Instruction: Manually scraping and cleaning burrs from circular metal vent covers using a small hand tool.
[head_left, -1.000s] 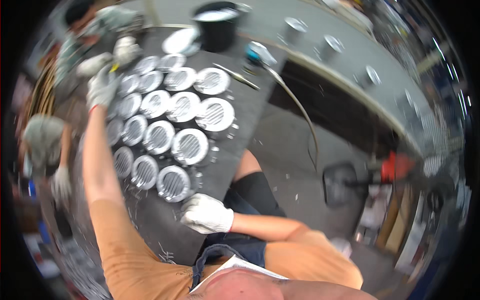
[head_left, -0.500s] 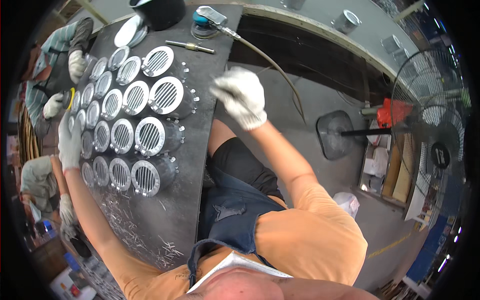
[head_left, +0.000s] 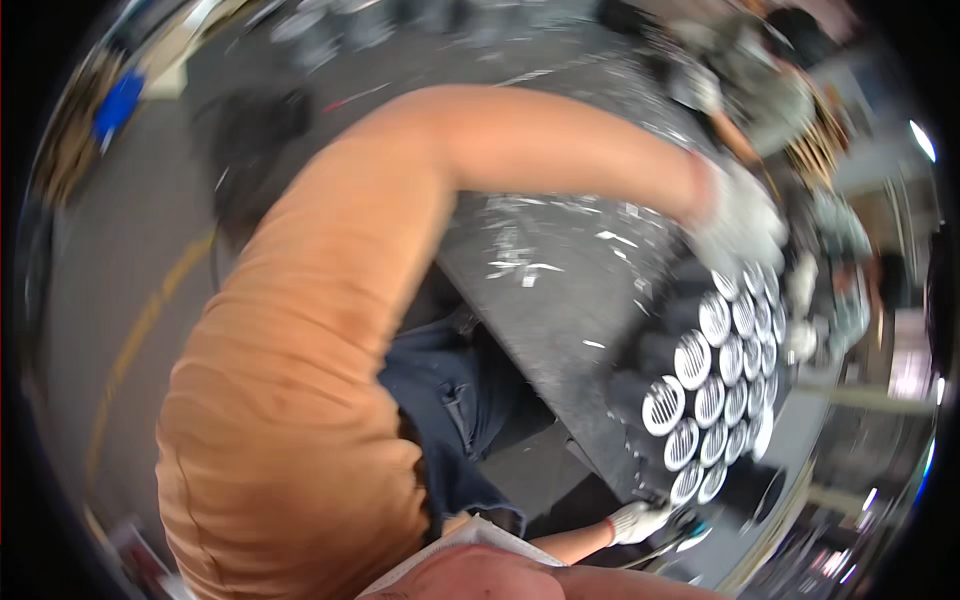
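Observation:
Several dark cylindrical fittings with round, pale-rimmed slatted faces (head_left: 693, 360) lie in rows on the dark worktable (head_left: 560, 300). My left arm reaches across the table. My white-gloved left hand (head_left: 738, 225) is at the end of the rows, against the fittings there; its fingers are blurred and partly hidden. My right hand (head_left: 638, 522), also in a white glove, is low in the view at the table's edge. It is right beside the teal-topped disc sander (head_left: 690, 522); blur hides whether its fingers close on the tool.
Thin metal shavings (head_left: 520, 265) are scattered across the table. A black bucket (head_left: 752, 492) stands beyond the rows. Other people work on the far side, one gloved hand (head_left: 800, 340) close to the fittings. A blue object (head_left: 120, 105) is at the far left.
The view has swung strongly to the left. My right hand has gone from open air beside the table to the sander. My left hand remains by the outer fittings.

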